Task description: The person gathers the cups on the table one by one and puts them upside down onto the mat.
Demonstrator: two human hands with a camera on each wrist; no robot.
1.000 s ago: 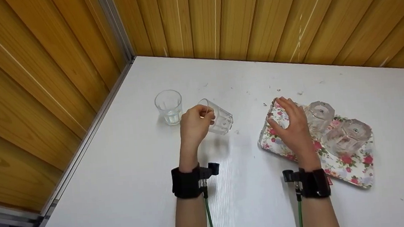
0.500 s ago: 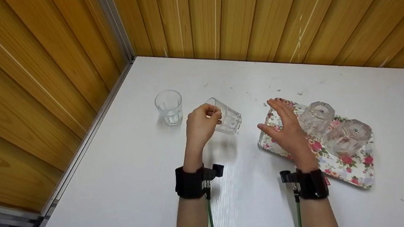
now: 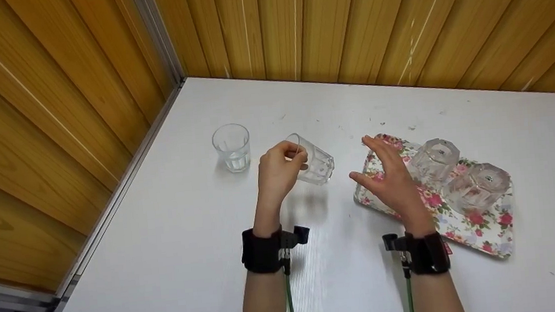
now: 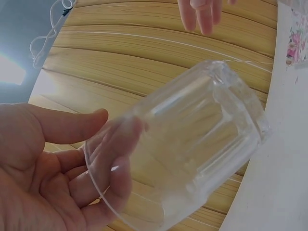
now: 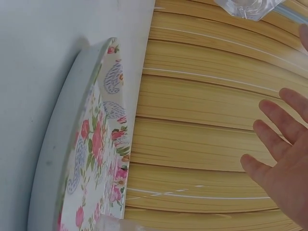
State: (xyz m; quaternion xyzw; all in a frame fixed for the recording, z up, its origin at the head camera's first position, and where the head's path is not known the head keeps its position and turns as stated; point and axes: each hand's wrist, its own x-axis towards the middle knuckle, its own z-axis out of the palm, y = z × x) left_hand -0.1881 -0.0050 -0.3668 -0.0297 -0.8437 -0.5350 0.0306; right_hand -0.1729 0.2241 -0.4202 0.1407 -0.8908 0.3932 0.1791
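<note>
My left hand (image 3: 279, 171) pinches a clear drinking glass (image 3: 317, 165) by its rim, fingers inside and thumb outside. The glass is tilted above the table, its thick base pointing right; it looks empty in the left wrist view (image 4: 192, 144). Over the left part of a floral tray (image 3: 496, 242) my right hand (image 3: 392, 181) hovers, thumb and fingers spread and holding nothing. Two upside-down glasses, a nearer one (image 3: 479, 188) and a farther one (image 3: 433, 160), stand on that tray. In the right wrist view the spread fingers (image 5: 274, 139) are apart from the tray.
Left of the held glass, another glass (image 3: 233, 152) stands upright with some clear liquid in it. Small bits or droplets dot the white table (image 3: 164, 236) near the tray. Wood-patterned panels (image 3: 321, 26) rise along the back and left edges.
My left hand has carried the tilted glass to the right, slowing in the last half second. My right hand has shifted a little left over the tray, fingers still spread.
</note>
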